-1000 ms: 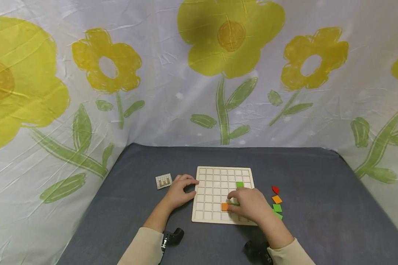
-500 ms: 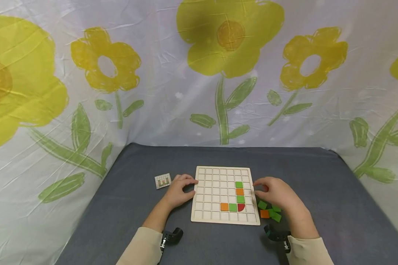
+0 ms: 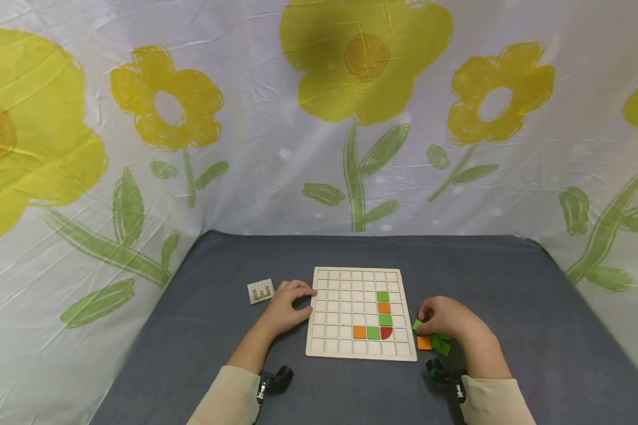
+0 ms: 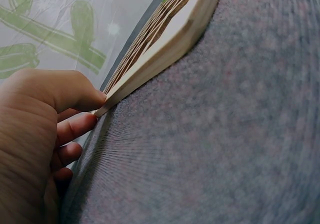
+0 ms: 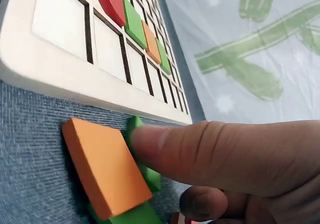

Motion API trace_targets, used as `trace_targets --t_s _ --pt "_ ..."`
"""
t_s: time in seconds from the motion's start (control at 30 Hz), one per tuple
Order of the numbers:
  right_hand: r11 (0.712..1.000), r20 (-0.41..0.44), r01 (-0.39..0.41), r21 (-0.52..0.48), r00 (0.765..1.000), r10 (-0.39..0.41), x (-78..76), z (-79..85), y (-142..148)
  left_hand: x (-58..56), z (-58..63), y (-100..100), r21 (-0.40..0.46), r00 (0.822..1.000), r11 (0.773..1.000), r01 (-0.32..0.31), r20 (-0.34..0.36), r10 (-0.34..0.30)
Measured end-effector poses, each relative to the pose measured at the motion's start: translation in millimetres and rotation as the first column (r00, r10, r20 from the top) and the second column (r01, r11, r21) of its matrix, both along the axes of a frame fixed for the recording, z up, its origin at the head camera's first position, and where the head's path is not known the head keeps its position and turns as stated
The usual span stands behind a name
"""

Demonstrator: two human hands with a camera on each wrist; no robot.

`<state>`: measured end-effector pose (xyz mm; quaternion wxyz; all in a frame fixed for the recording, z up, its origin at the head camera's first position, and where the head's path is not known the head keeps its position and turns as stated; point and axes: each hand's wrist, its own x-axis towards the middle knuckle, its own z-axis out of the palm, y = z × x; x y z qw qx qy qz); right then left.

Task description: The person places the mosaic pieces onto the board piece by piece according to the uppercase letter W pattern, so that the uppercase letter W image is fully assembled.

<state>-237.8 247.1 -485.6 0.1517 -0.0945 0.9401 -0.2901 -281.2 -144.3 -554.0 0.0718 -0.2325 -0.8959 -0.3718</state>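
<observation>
A pale wooden grid board (image 3: 331,319) lies before me, with green and orange square tiles and a red rounded tile (image 3: 386,333) set in its cells. My left hand (image 3: 289,305) touches the board's left edge with thumb and fingertips spread apart along it; the left wrist view shows the fingertips right at the rim. Right of the board, my right hand (image 3: 449,317) pinches a green square tile (image 3: 416,324), its fingers curled. In the right wrist view the thumb (image 5: 155,144) covers part of that tile, close beside an orange square tile (image 5: 107,166).
More loose green tiles (image 3: 442,347) and the orange tile lie on the dark cloth (image 3: 361,392) below the right hand. A small pattern card (image 3: 260,291) lies left of the left hand. A flower-printed curtain (image 3: 266,195) hangs behind the table.
The right hand has left the board, where a red tile and more coloured tiles now show, and has come down to the loose tiles on the right. The left hand stays in place.
</observation>
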Motion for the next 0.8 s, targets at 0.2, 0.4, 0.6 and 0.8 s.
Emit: trace_targets --t_s 0.2,0.4,0.6,0.8 --pt "0.999 -0.093 -0.014 0.053 0.995 0.019 -3.9 -4.3 0.0 -0.3 -0.6 0.3 0.003 1.000 1.000 -0.005 -0.007 0.005" --pt "0.997 -0.106 0.016 0.077 0.994 -0.008 -4.7 -5.2 0.8 0.5 -1.7 0.1 -0.010 1.000 1.000 -0.004 -0.013 0.004" --pt "0.995 -0.095 0.039 0.094 0.995 -0.030 -6.7 -6.2 0.9 0.8 0.0 0.4 -0.014 1.000 1.000 -0.006 0.006 0.006" --pt "0.991 -0.130 0.069 0.112 0.990 -0.054 -6.3 -2.2 -1.0 0.8 0.7 0.0 -0.008 1.000 1.000 -0.001 -0.004 0.001"
